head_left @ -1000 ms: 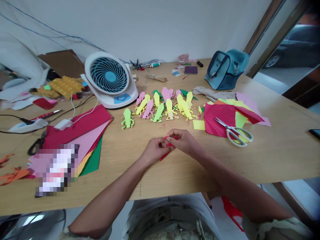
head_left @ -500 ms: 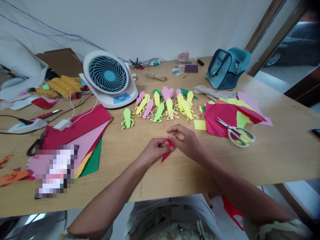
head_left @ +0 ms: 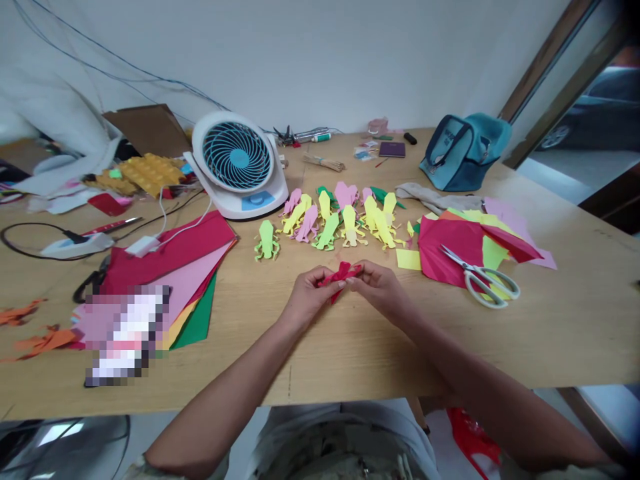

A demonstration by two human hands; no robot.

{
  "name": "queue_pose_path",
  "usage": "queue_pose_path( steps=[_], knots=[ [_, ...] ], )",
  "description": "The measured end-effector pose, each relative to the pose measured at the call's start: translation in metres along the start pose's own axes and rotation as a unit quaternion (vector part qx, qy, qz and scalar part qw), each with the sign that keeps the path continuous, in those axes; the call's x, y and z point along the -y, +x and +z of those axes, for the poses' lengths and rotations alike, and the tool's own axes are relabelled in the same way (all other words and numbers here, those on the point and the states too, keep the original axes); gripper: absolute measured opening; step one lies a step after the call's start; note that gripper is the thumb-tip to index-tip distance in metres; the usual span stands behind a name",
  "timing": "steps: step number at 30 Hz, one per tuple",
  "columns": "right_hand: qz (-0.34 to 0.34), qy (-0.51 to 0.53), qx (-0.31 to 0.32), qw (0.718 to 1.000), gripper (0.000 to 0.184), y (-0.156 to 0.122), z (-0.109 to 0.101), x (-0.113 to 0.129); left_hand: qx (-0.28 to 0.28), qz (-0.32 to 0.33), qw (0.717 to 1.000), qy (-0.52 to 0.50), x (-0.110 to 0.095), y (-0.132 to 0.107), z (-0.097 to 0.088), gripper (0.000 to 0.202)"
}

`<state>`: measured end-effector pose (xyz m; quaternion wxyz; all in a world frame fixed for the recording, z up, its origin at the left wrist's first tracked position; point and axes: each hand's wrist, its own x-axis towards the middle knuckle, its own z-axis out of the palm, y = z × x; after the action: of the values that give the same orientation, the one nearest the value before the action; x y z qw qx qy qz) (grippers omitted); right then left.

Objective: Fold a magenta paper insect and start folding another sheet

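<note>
My left hand (head_left: pixel 309 295) and my right hand (head_left: pixel 381 288) meet over the middle of the wooden table (head_left: pixel 350 347), both pinched on a small folded red paper piece (head_left: pixel 341 274) held between their fingertips. Just behind it lie several folded paper insects (head_left: pixel 330 220) in yellow, green and pink, in a loose row. One green insect (head_left: pixel 267 240) sits apart at the left of that row.
A stack of coloured paper sheets (head_left: pixel 175 267) lies at the left. Cut paper scraps (head_left: pixel 450 240) with white-handled scissors (head_left: pixel 483 280) lie at the right. A small desk fan (head_left: pixel 239 163), a teal bag (head_left: pixel 463 152), cables and clutter stand along the back.
My right hand let go of the red piece, then came back and pinched it again. The piece now sits higher between both hands. The camera view shifted a little.
</note>
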<state>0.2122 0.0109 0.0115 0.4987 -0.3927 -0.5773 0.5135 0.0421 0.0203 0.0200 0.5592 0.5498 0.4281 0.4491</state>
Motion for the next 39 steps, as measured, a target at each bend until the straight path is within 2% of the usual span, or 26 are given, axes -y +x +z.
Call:
queue_pose_path(
  steps=[2,5,7,9,13,15,17,20,22,23,25,28,30,33,36,39],
  knots=[
    [-0.017,-0.004,-0.003,1.0,0.02,0.001,-0.001,-0.002,-0.026,0.087,0.992,0.082,-0.002,-0.003,-0.001,0.026],
    [-0.035,-0.011,-0.008,0.999,0.019,0.001,-0.003,0.0,-0.038,0.219,0.951,0.214,-0.004,-0.008,-0.004,0.012],
    [-0.027,0.001,-0.011,1.0,0.022,0.001,-0.003,0.0,-0.044,0.3,0.903,0.305,-0.004,-0.009,-0.008,0.014],
    [-0.004,0.034,-0.016,0.999,0.026,0.0,-0.001,-0.002,-0.06,0.374,0.841,0.387,-0.002,-0.008,-0.01,0.015],
    [0.021,0.101,0.0,0.995,0.029,-0.004,0.006,-0.009,-0.091,0.495,0.723,0.473,0.002,-0.003,-0.012,0.011],
    [0.025,0.129,0.005,0.991,0.032,-0.006,0.007,-0.011,-0.094,0.526,0.691,0.487,0.004,-0.001,-0.012,0.007],
    [0.039,0.16,-0.008,0.986,0.034,-0.007,0.006,-0.01,-0.092,0.531,0.682,0.495,0.004,0.001,-0.012,0.005],
    [0.058,0.196,-0.023,0.979,0.032,-0.008,0.003,-0.009,-0.093,0.514,0.694,0.496,0.004,0.001,-0.014,0.004],
    [0.056,0.189,-0.012,0.98,0.031,-0.007,0.002,-0.01,-0.092,0.49,0.722,0.48,0.004,0.001,-0.016,0.004],
    [0.052,0.177,-0.003,0.983,0.031,-0.007,0.002,-0.01,-0.091,0.469,0.749,0.46,0.003,0.001,-0.016,0.005],
    [0.043,0.145,0.007,0.988,0.031,-0.006,0.002,-0.012,-0.085,0.402,0.825,0.388,0.003,0.0,-0.014,0.006],
    [0.035,0.105,-0.004,0.994,0.032,-0.003,0.004,-0.014,-0.07,0.251,0.94,0.22,0.003,0.001,-0.009,0.008],
    [0.035,0.09,-0.011,0.995,0.033,-0.002,0.004,-0.015,-0.05,0.139,0.983,0.106,0.004,0.002,-0.004,0.018],
    [0.047,0.092,0.002,0.995,0.035,-0.001,0.004,-0.016,-0.022,0.016,0.999,-0.025,0.005,0.004,0.002,0.031],
    [0.067,0.13,0.007,0.989,0.038,0.0,0.003,-0.019,-0.013,-0.038,0.993,-0.114,0.005,0.004,0.005,0.041],
    [0.077,0.161,0.002,0.984,0.043,-0.001,0.004,-0.021,-0.007,-0.078,0.986,-0.149,0.002,0.003,0.005,0.05]
  ],
)
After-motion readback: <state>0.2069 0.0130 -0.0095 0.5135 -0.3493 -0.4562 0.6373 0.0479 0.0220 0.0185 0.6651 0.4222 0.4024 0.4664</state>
